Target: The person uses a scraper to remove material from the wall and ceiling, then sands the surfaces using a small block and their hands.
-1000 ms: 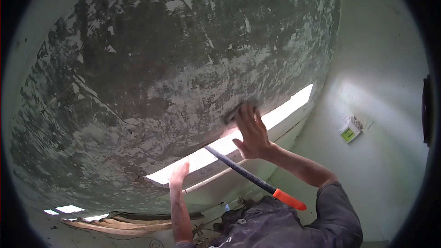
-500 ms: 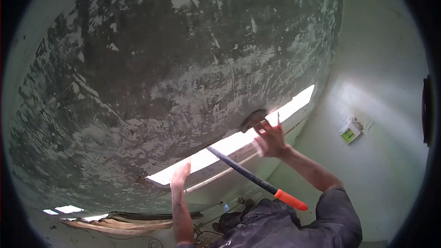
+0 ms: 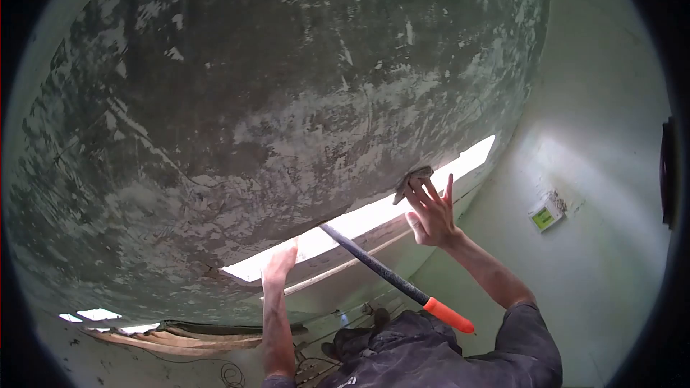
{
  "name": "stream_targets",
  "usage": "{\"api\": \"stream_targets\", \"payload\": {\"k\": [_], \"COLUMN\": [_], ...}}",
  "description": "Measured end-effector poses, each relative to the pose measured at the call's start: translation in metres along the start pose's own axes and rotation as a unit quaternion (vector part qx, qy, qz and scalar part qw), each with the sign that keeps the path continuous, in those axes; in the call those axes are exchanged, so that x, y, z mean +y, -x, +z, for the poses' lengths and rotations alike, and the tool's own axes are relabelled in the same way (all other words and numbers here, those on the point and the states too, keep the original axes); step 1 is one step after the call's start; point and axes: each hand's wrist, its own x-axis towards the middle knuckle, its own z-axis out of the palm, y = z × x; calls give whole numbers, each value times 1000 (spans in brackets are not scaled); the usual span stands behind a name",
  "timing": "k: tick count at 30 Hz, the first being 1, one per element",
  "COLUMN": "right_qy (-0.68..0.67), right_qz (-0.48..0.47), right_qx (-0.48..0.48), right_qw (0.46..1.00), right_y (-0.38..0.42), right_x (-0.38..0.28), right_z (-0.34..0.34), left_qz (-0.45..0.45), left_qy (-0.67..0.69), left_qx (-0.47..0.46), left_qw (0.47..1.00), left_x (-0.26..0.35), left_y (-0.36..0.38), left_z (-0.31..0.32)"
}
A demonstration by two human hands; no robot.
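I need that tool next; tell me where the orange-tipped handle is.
In the head view, the orange-tipped handle slants across the lower centre-right, between the left hand and right hand, its orange end above the dark clothing.

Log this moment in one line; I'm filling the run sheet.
right hand: pressing sanding pad flat on ceiling | left hand: braced on ledge | stick: propped against body

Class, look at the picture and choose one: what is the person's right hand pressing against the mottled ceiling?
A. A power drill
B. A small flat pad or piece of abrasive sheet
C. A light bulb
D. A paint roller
B: the right hand has its fingers spread flat behind a small flat pad, holding it against the ceiling near the bright opening.
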Motion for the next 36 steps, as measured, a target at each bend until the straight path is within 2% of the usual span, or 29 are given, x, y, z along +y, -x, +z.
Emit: {"api": "stream_targets", "payload": {"k": [2, 3, 5, 6, 7, 8, 9, 11, 12, 13, 14, 15, 16, 18, 19, 20, 21, 23, 24, 25, 27, 28, 29, 31, 32, 33, 35, 36], "right_qy": [-131, -134, -168, -154, -101, -105, -111, -115, -102, -93, -100, -109, -52, -54, -51, -12, 28, 11, 14, 9, -8, -36, -42, 5, -6, 2, 46, 31], "right_qz": [40, 40, 31, 28, -13, -21, -27, -31, -55, -76, -123, -169, -193, -196, -191, -178, -164, -114, -87, -91, -177, -202, -210, -232, -202, -187, -155, -155], "right_qx": [155, 156, 160, 152, 98, 88, 79, 130, 79, 26, 35, 41, 49, 13, -23, -8, 8, 21, 17, 13, -40, -55, -46, -33, -63, -63, -65, -52], "right_qw": [978, 978, 972, 976, 990, 990, 990, 984, 990, 992, 987, 979, 979, 979, 980, 984, 986, 993, 996, 996, 983, 977, 976, 972, 977, 980, 985, 986], "right_y": [1, 2, 0, 1, 5, 2, -5, -15, -24, -32, -47, -60, -63, -53, -46, -33, -22, -22, -30, -39, -61, -68, -70, -60, -54, -44, -37, -45], "right_x": [-26, -32, -33, -32, -25, -26, -30, -40, -49, -63, -79, -91, -95, -73, -55, -35, -20, -25, -37, -51, -83, -99, -107, -80, -66, -50, -43, -57], "right_z": [22, 28, 31, 26, 25, 17, 10, 17, 16, 13, 3, -4, 1, -1, -2, -1, 1, -17, -26, -25, -20, -19, -21, -11, -20, -21, -32, -41], "left_qz": [5, 4, 41, 40, 34, 26, 27, -48, -50, 15, 80, 70, 52, 28, 113, 196, 186, 41, 107, 100, 106, 50, 47, 71, 18, 15, 11, 8], "left_qy": [-3, -4, 244, 250, 330, 406, 332, 206, 209, 238, 263, 262, 302, 349, 334, 311, 315, 396, 334, 334, 435, 498, 500, 466, 509, 513, 338, 341], "left_qx": [-7, -6, 126, 129, 121, 110, 100, 29, 33, 77, 121, 120, 101, 99, 165, 229, 245, 112, 158, 159, 155, 132, 136, 139, 114, 120, 108, 108], "left_qw": [1000, 1000, 961, 959, 936, 907, 938, 977, 976, 968, 954, 955, 946, 931, 921, 901, 898, 910, 923, 924, 880, 856, 854, 871, 853, 850, 935, 934], "left_x": [-3, 1, 15, 27, 37, 41, 12, 18, 17, 13, 6, -4, -12, -12, 9, 24, 30, 39, 39, 40, 44, 55, 52, 40, 47, 47, 46, 46], "left_y": [-4, 8, 42, 50, 58, 64, 42, 30, 30, 35, 40, 41, 37, 42, 59, 69, 67, 64, 69, 74, 79, 85, 85, 79, 81, 76, 66, 65], "left_z": [6, 1, -10, -19, -29, -32, -9, -16, -13, -8, -4, 3, 8, 3, -8, -17, -21, -26, -24, -24, -28, -42, -38, -32, -38, -37, -31, -26]}}
